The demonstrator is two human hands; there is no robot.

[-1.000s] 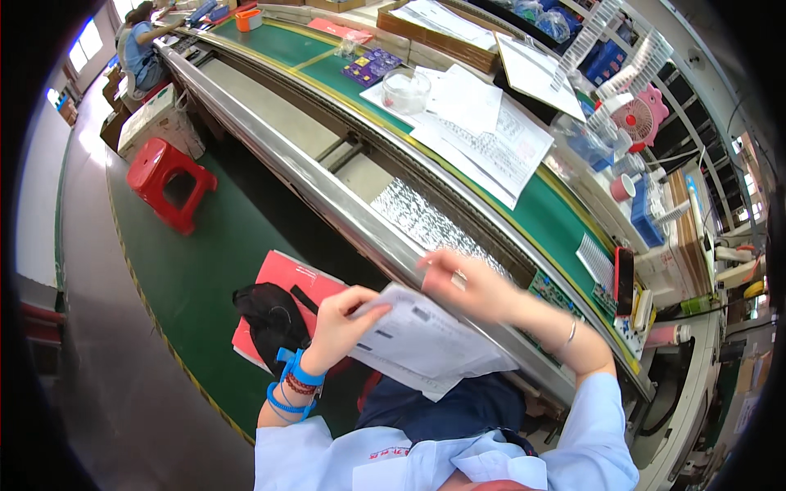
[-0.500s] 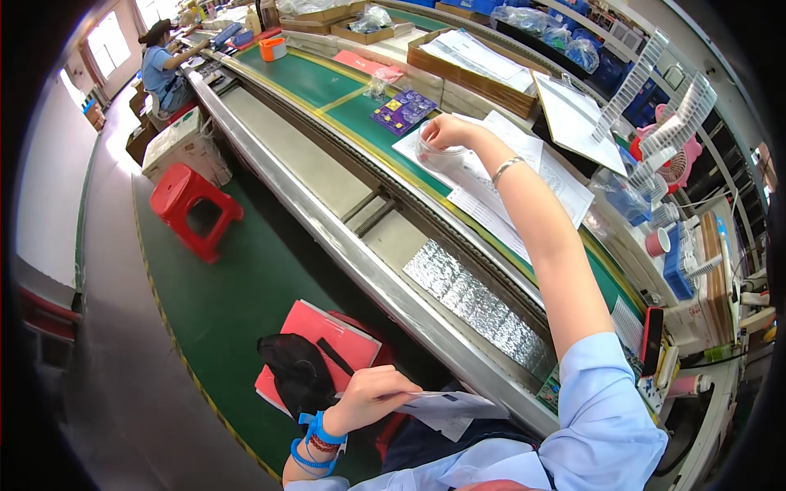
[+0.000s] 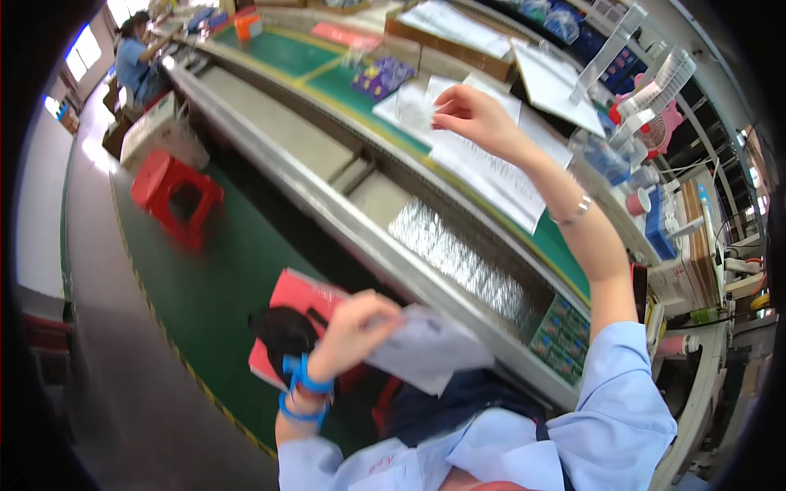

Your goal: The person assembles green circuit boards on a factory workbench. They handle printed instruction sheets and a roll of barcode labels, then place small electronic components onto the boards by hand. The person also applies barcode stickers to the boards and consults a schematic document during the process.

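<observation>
My left hand [image 3: 354, 334], with a blue band on its wrist, pinches the edge of a white paper sheet [image 3: 438, 350]. The sheet hangs over my lap and is blurred by motion. Above the bench my right hand [image 3: 479, 123] is raised with thumb and fingers drawn together. A tiny dark red spot shows at its fingertips; I cannot make out what it is. Just left of those fingers, a clear round container [image 3: 412, 105] rests on printed papers [image 3: 491, 182]. Beyond it lies a purple circuit board [image 3: 383, 77].
A metal-edged conveyor channel [image 3: 286, 176] runs between me and the bench, with a shiny silver sheet [image 3: 458, 258] in it. Green circuit boards [image 3: 563, 340] lie by my right elbow. A red stool [image 3: 176, 196] stands left; a co-worker [image 3: 139, 65] sits far left.
My right hand has come out of the clear container, lifting and moving right. My left hand has risen with the sheet, which now faces more toward view. The whole view has shifted a little.
</observation>
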